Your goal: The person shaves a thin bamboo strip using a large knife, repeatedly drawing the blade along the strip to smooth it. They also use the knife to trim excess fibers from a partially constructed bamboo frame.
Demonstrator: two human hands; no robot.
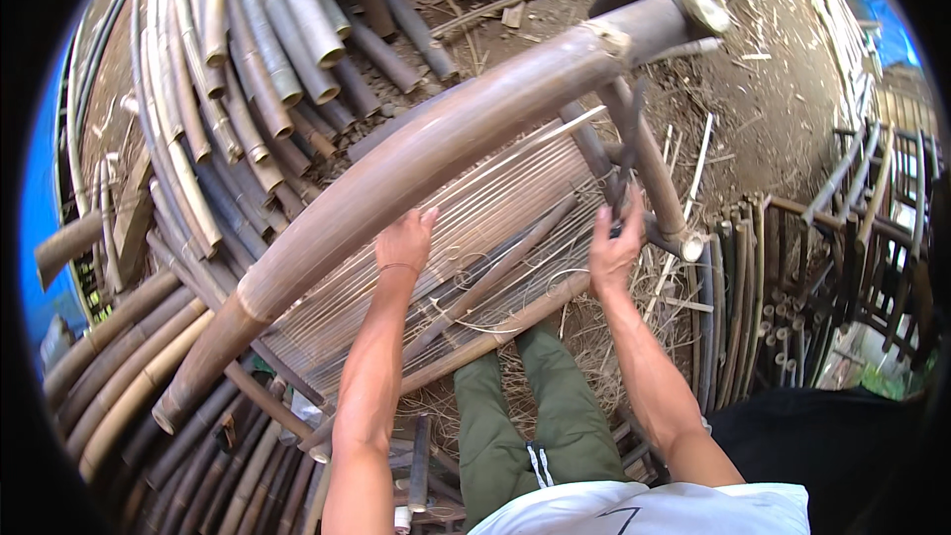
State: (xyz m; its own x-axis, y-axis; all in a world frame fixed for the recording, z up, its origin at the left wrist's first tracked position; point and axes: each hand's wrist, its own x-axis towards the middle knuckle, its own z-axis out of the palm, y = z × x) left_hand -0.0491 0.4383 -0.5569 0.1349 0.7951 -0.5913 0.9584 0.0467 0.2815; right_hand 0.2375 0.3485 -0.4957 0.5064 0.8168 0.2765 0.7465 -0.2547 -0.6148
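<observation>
A bamboo bench-like frame [475, 126] lies tilted across the middle, with a very thick pole along its far side. Thin split-bamboo slats [535, 173] run side by side within it. My left hand [404, 241] rests at the slats just on the near side of the thick pole, its thumb apart from the fingers and nothing seen in it. At the frame's right end, my right hand [616, 246] is closed round the dark handle of a knife [630, 134]. The knife's long dark blade points away from me, slightly blurred, beside the end struts.
Bamboo poles [287, 20] are piled at the far left, and more [129, 367] lie at the near left. Cut bamboo pieces [733, 307] stand on the right near stacked frames [872, 228]. Shavings and offcuts litter the dirt floor [758, 119]. A loose pole [492, 277] crosses the slats.
</observation>
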